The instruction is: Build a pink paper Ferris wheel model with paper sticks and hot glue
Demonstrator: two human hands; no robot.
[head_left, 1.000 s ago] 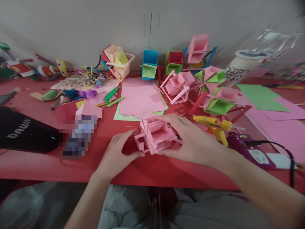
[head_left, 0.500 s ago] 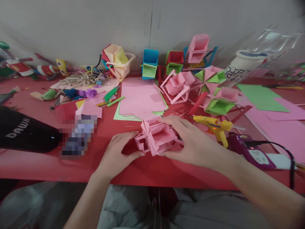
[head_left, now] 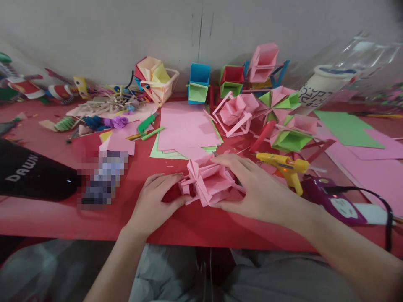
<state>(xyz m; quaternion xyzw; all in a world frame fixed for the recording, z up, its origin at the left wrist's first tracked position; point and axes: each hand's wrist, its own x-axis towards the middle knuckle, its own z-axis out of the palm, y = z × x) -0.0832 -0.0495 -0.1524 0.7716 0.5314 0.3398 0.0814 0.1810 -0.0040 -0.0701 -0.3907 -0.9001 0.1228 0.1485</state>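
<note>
A pink folded-paper wheel (head_left: pixel 204 180) on a thin paper frame rests on the red tabletop between my hands. My left hand (head_left: pixel 157 201) curves around its left end, thumb in front and fingers behind, gripping the frame. Around the right side, my right hand (head_left: pixel 252 184) holds it with the thumb low in front and the fingers at the back. Open box-like folds face up and to the right. The tips of some fingers are hidden behind the paper.
Beyond the hands lies a stack of pink and green paper (head_left: pixel 189 126). To the right are a yellow glue gun (head_left: pixel 285 165) and a purple power strip (head_left: pixel 330 201). Other paper wheels (head_left: pixel 237 111) stand behind. At left are a phone (head_left: pixel 103 178) and a black DAWN object (head_left: pixel 34 172).
The pink paper wheel has tipped slightly between my hands, its right side shifting a little. Both hands keep nearly the same place and hold.
</note>
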